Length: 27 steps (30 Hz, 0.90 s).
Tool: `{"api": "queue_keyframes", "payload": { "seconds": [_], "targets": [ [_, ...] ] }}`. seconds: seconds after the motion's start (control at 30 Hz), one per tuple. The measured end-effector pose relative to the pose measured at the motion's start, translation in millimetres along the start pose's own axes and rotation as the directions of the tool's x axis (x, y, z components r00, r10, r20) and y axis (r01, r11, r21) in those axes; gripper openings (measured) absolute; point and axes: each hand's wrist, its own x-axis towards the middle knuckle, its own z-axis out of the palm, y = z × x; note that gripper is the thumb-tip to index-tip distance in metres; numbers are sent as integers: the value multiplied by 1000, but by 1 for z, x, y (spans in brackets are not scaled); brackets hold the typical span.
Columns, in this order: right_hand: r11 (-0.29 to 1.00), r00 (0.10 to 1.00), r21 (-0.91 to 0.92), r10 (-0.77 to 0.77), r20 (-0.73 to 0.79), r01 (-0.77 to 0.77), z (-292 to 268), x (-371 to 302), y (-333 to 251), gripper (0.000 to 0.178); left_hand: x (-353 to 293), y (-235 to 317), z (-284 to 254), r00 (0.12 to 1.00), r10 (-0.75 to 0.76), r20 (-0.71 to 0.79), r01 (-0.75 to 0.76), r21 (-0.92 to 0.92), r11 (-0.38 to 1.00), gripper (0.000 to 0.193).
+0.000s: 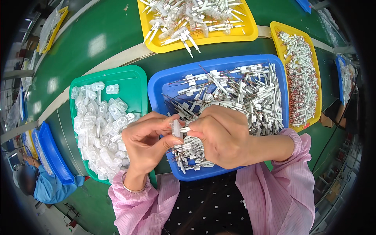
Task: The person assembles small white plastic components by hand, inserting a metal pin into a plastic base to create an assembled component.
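Across the green table [117, 33] stand trays of small parts. Over the left side of the blue tray [163, 84], the left hand [144, 139] has thumb and forefinger pinched on a clear plastic piece [176, 128]. The right hand [223, 135] has its fingers closed on a slim white part [184, 130], its end against that piece.

Fine stripes run along our pink sleeves [288, 178], and white dots pattern our black top [207, 205]. We see a blue tray [158, 87], a green tray [132, 94] and yellow trays [246, 33] against a green worktop [113, 25]. The casings [114, 111] look clear to whitish, the slim parts [254, 102] white, their thin wires [293, 109] dark or red.
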Motion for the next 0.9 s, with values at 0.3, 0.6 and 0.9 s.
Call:
{"api": "queue_keyframes", "payload": {
  "seconds": [0.3, 0.6, 0.9],
  "targets": [
    [990, 976, 108, 63, 209, -87, -34, 13, -1, 19, 8, 8, -1, 995, 52, 87, -44, -93, 995, 35],
    [374, 854, -871, 511, -93, -319, -199, -26, 130, 12, 9, 18, -12, 986, 76, -151, -104, -191, 976, 38],
    [507, 828, -862, 482, 288, 4, -206, -35, 170, 18, 7, 12, -11, 991, 9, -132, -40, -234, 971, 39]
  ]
}}
